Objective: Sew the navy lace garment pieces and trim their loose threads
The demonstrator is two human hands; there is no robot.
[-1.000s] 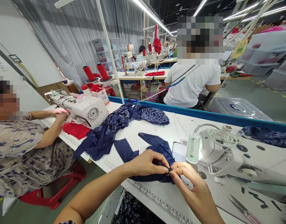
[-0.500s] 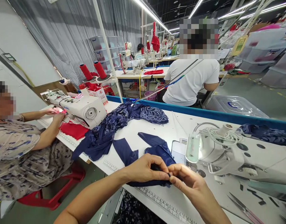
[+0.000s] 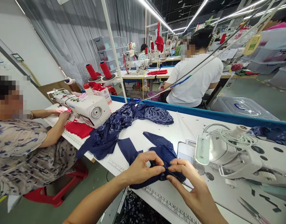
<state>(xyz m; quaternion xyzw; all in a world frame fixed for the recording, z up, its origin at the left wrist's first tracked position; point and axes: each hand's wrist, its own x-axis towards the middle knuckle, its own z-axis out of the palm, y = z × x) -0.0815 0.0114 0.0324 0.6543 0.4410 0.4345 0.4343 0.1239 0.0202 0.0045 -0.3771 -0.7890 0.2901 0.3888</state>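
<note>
A piece of navy fabric (image 3: 163, 151) lies bunched on the white table in front of me. My left hand (image 3: 145, 168) pinches the fabric's edge between thumb and fingers. My right hand (image 3: 190, 182) meets it fingertip to fingertip and also grips the fabric, its thumb lower than its forefinger. The exact spot under the fingertips is partly hidden. Strips of the same cloth spread away from my hands. Farther back lies a heap of patterned navy lace fabric (image 3: 124, 119).
A sewing machine (image 3: 241, 155) stands at right, with scissors (image 3: 252, 211) and dark scraps near it. A phone (image 3: 183, 150) lies beside the machine. At left a co-worker sews red fabric (image 3: 78, 129) at another machine (image 3: 86, 109). A ruler strip (image 3: 166, 202) runs along the table's front edge.
The view has swung slightly left. My right thumb has dropped away from the forefinger, and more of the navy fabric shows below my fingers. The person in white ahead has turned their head.
</note>
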